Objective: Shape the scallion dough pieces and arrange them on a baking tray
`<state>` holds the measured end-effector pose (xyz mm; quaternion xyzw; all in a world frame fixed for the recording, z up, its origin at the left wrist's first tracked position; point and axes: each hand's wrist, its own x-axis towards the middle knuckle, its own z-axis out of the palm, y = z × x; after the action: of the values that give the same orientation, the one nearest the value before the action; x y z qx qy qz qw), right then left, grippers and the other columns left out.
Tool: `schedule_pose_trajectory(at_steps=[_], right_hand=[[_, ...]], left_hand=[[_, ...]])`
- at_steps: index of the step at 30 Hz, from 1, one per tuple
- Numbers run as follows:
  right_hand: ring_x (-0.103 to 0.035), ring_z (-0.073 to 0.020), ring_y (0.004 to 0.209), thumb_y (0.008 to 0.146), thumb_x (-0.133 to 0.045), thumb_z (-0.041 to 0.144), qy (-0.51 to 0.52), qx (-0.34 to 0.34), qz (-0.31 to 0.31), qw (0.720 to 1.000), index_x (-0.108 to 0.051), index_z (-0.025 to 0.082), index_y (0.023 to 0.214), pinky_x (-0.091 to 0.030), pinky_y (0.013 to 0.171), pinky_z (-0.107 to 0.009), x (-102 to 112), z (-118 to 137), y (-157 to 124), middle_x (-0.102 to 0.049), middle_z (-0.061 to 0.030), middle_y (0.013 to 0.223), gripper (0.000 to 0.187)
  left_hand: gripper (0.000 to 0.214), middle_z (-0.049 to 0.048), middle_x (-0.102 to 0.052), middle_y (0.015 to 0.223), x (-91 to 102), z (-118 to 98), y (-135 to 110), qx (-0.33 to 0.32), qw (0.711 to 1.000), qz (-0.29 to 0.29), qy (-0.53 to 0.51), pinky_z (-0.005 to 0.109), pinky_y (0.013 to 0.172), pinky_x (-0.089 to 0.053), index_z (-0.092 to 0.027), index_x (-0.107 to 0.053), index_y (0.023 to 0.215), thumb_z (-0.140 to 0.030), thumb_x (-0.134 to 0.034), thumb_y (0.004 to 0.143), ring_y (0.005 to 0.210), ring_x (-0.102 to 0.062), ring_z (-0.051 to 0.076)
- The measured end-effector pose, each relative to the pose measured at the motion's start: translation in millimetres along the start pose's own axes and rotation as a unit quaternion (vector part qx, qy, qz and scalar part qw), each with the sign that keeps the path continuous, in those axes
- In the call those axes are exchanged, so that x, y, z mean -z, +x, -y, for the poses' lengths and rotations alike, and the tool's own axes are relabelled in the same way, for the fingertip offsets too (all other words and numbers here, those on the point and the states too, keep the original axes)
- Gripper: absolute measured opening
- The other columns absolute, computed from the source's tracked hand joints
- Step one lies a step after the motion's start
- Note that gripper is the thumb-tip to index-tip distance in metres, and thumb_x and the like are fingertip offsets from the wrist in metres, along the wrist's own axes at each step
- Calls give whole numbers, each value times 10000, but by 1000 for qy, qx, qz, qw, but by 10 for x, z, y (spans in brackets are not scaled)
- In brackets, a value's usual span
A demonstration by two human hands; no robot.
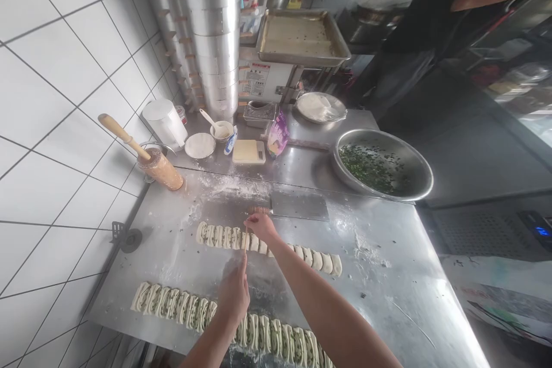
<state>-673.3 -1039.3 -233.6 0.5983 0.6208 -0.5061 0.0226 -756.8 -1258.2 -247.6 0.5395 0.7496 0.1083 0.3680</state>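
**q:** what's at the centre?

**a:** two rows of sliced scallion dough rolls [224, 236] lie on a steel worktable [379, 264], with green flecks showing in the cut faces. one row crosses the middle of the table. the other [172, 302] lies nearer the wearer, well apart from it.

**q:** and the hands?

**a:** the right hand [260, 227] is over the far row, its fingertips [249, 221] pinching a thin pale stick [246, 240] that points down to the dough. the left hand [235, 293] is just below, its fingers pressed together and pointing up. can't tell if it's holding anything.

**q:** what's close by?

**a:** a cleaver [299, 206] lies flat just past the far row, touching a small brown object [257, 210] too blurred to name. flour is scattered across the steel.

**q:** further out?

**a:** a steel bowl of chopped scallions [382, 164], a digital kitchen scale [249, 151], and a small bowl with a white spoon [219, 129]. behind them stand stacked aluminium steamer rings [211, 29] and a sheet pan [302, 37]. a co-worker in black [414, 23] stands at upper right.
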Motion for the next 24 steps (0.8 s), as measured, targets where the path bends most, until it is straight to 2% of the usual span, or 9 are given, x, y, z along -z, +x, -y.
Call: schedule_pose_trajectory(at_steps=[2,6,10,13,17,20,24], right_hand=[[-677,-162,820,987,-677,397,-11,-9,-4,1000,-706,168,977,-598,774,-343,-28,-57,8,-724,-23,942,232],[-684,-200,954,977,-691,372,-44,-17,-37,998,-698,172,1041,-590,891,-417,-187,-120,92,-723,-47,1048,210],[-672,-241,1073,978,-687,357,-58,-21,-66,996,-674,168,1153,-561,984,-490,-279,-129,136,-711,-65,1128,257],[-691,-218,1011,983,-686,363,-40,-20,-44,998,-688,168,1124,-589,935,-450,-200,-86,118,-723,-60,1105,241],[-699,-166,845,981,-695,371,4,-2,5,1000,-713,161,1010,-615,787,-348,39,-70,53,-738,-30,981,212],[-691,-160,829,989,-683,382,22,12,-3,1000,-702,156,1051,-611,756,-334,206,-159,-12,-729,-30,989,236],[-675,-157,804,983,-686,384,7,0,-17,1000,-701,164,1008,-599,755,-335,261,-309,-54,-721,-21,950,222]], left_hand=[[692,124,-709,1342,-50,-25,23,6,1000,6,5,267,798,-533,-255,-188,1681,-117,-383,1031,1027,-714,200],[714,128,-738,1247,-202,29,112,23,999,11,19,261,776,-524,-248,-160,1683,-97,-393,1025,949,-712,186],[730,142,-693,1311,-336,117,171,17,999,-1,28,268,861,-533,-249,-141,1683,-72,-389,1019,1054,-699,200],[727,132,-687,1323,-343,129,168,15,1000,-9,22,282,919,-540,-260,-145,1683,-75,-385,1023,1104,-690,206],[653,111,-682,1384,-239,34,107,-4,1000,-17,-11,289,934,-555,-284,-212,1675,-149,-363,1054,1162,-684,208],[644,117,-675,1414,-163,-116,53,-16,1000,-17,-18,281,900,-554,-264,-231,1673,-166,-369,1053,1137,-695,211],[682,113,-746,1264,-183,-292,28,-6,1000,7,9,293,856,-537,-258,-197,1680,-139,-386,1036,1021,-719,214]])
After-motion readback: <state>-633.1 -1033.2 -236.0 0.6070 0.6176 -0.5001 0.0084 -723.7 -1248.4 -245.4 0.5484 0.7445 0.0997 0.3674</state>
